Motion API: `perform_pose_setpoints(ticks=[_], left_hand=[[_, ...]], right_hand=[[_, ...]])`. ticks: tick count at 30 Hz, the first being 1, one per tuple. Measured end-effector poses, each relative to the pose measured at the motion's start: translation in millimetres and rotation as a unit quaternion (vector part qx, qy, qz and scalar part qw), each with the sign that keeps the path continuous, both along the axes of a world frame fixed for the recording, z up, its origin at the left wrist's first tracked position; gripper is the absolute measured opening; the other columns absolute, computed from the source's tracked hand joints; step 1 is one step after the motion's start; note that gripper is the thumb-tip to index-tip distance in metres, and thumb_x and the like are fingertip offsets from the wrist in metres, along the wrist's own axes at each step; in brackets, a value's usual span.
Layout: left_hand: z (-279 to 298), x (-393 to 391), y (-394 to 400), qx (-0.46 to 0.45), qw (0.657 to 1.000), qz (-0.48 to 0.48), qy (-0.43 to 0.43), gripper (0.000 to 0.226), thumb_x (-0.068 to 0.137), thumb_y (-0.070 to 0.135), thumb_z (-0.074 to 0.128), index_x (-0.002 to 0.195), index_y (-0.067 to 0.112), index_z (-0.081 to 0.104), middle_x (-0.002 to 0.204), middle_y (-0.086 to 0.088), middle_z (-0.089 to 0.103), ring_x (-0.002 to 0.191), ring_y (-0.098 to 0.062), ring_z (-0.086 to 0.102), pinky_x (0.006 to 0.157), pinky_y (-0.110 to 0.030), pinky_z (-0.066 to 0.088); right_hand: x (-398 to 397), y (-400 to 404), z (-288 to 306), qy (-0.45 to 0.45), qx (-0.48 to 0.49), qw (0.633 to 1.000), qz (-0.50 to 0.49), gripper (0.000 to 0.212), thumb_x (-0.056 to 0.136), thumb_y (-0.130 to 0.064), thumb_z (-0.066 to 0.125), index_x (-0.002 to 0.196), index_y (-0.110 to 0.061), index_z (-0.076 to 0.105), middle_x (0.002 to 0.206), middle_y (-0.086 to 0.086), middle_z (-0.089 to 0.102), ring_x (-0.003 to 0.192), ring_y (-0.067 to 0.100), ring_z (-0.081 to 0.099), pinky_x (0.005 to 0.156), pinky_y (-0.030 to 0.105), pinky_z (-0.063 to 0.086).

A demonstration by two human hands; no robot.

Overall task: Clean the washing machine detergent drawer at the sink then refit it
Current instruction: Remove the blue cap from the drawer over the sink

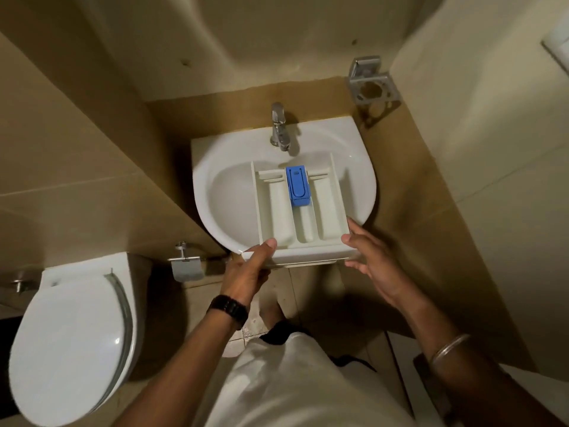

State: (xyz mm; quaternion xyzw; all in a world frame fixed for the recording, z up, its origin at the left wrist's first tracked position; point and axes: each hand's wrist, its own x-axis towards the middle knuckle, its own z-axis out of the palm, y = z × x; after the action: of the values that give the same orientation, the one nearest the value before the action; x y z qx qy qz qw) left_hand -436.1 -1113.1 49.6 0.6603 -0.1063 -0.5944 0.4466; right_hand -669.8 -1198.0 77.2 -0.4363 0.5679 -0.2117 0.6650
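In the centre of the frame a white sink (212,167) is fixed to the beige wall, with a chrome tap (279,126) at its back edge. The detergent drawer (303,211) lies over the right part of the basin, and its front panel comes out past the near rim of the sink, toward the lower part of the frame. The drawer is pale cream and has three long compartments. In the middle compartment, at the end near the tap, sits a blue insert (297,186).

The left hand (246,272) holds the front left corner of the drawer. Its thumb lies on top of the front edge and the other fingers go under the panel, so I cannot see them fully. On this wrist there is a black watch (229,306).

The right hand (374,260) is at the front right corner. The thumb tip touches the right end of the front edge, and the other fingers are spread and only a little bent, just beside the panel. I cannot tell if they grip it. This wrist has a metal bangle (449,346).

In the lower left of the frame stands a white toilet (70,337) with the lid closed. Between the toilet and the sink a metal paper holder (186,266) hangs on the wall. In the upper right, a metal cup holder (374,81) is fixed to the wall.
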Motion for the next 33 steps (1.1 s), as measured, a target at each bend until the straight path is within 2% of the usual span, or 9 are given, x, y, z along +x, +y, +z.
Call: perform_pose_setpoints(ticks=[5,8,10,12,16,20,24,28,33], left_hand=[[-8.4,8.4,-28.1,0.013,1.000,-0.010,-0.023,0.043,0.056,0.067,0.086,0.073,0.027,0.083,0.087,-0.003,0.077,0.091,-0.025,0.071,0.099,-0.048,0.057],[-12.7,10.1,-37.4,0.006,0.999,-0.016,-0.032,0.032,0.059,0.065,0.091,0.067,0.036,0.081,0.088,-0.004,0.073,0.091,-0.026,0.068,0.099,-0.048,0.057],[-15.9,11.8,-42.3,0.015,0.999,-0.020,-0.045,0.032,0.062,0.065,0.089,0.064,0.034,0.080,0.086,-0.002,0.073,0.088,-0.024,0.068,0.101,-0.050,0.056],[-19.1,13.4,-46.8,0.026,0.998,-0.024,-0.054,0.035,0.071,0.061,0.086,0.063,0.028,0.079,0.081,0.000,0.075,0.083,-0.022,0.069,0.101,-0.052,0.055],[-18.0,12.7,-63.0,0.031,0.997,-0.023,-0.065,0.047,0.066,0.070,0.082,0.077,0.024,0.080,0.089,0.000,0.082,0.099,-0.029,0.073,0.099,-0.050,0.057],[-16.9,5.0,-73.7,0.041,0.996,-0.014,-0.083,0.033,0.084,0.059,0.077,0.084,0.028,0.067,0.086,0.011,0.071,0.092,-0.013,0.065,0.094,-0.040,0.051],[-19.9,1.1,-76.9,0.043,0.996,-0.002,-0.080,0.035,0.081,0.059,0.081,0.087,0.026,0.070,0.088,0.011,0.072,0.094,-0.013,0.065,0.093,-0.040,0.051],[-19.3,-5.1,-78.4,0.045,0.996,0.021,-0.080,0.024,0.088,0.047,0.077,0.086,0.024,0.071,0.066,0.022,0.073,0.086,-0.010,0.065,0.082,-0.034,0.049],[-19.6,-7.3,-76.6,0.054,0.994,0.054,-0.072,0.042,0.072,0.059,0.085,0.089,0.021,0.077,0.077,0.016,0.078,0.089,-0.016,0.072,0.084,-0.033,0.053]], right_hand=[[5.9,-30.5,-10.7,0.041,-0.015,0.999,0.024,0.077,0.080,-0.054,0.067,0.153,-0.041,0.046,0.145,-0.020,0.058,0.126,0.002,0.059,0.105,0.038,0.050],[9.7,-41.0,-16.9,0.059,-0.017,0.998,0.030,0.052,0.094,-0.041,0.066,0.144,-0.048,0.053,0.133,-0.028,0.065,0.123,0.001,0.060,0.104,0.034,0.050],[14.0,-45.4,-18.3,0.068,-0.023,0.997,0.037,0.036,0.101,-0.029,0.062,0.126,-0.054,0.059,0.114,-0.037,0.069,0.111,-0.007,0.064,0.094,0.020,0.052],[15.3,-49.6,-16.9,0.080,-0.030,0.995,0.042,0.034,0.102,-0.024,0.061,0.118,-0.054,0.060,0.105,-0.041,0.069,0.102,-0.016,0.064,0.086,0.010,0.050],[16.4,-68.0,-13.9,0.150,-0.064,0.983,0.081,0.029,0.097,-0.034,0.067,0.123,-0.046,0.067,0.114,-0.026,0.073,0.110,-0.004,0.066,0.092,0.020,0.050],[21.5,-91.3,0.9,0.244,-0.109,0.952,0.147,0.039,0.093,-0.032,0.072,0.123,-0.048,0.053,0.103,-0.034,0.061,0.096,-0.013,0.057,0.077,0.003,0.041],[41.1,-108.3,1.9,0.391,-0.246,0.853,0.242,0.075,0.092,-0.036,0.067,0.159,-0.035,0.033,0.144,0.000,0.053,0.135,0.026,0.043,0.108,0.039,0.045],[76.4,-117.7,-6.1,0.407,-0.231,0.827,0.311,0.059,0.099,-0.032,0.057,0.155,-0.032,0.041,0.136,0.009,0.059,0.128,0.031,0.052,0.099,0.042,0.053],[94.9,-131.5,-20.7,0.407,-0.222,0.825,0.324,0.043,0.101,-0.018,0.050,0.143,-0.024,0.060,0.140,0.011,0.063,0.121,0.034,0.062,0.095,0.040,0.056]])
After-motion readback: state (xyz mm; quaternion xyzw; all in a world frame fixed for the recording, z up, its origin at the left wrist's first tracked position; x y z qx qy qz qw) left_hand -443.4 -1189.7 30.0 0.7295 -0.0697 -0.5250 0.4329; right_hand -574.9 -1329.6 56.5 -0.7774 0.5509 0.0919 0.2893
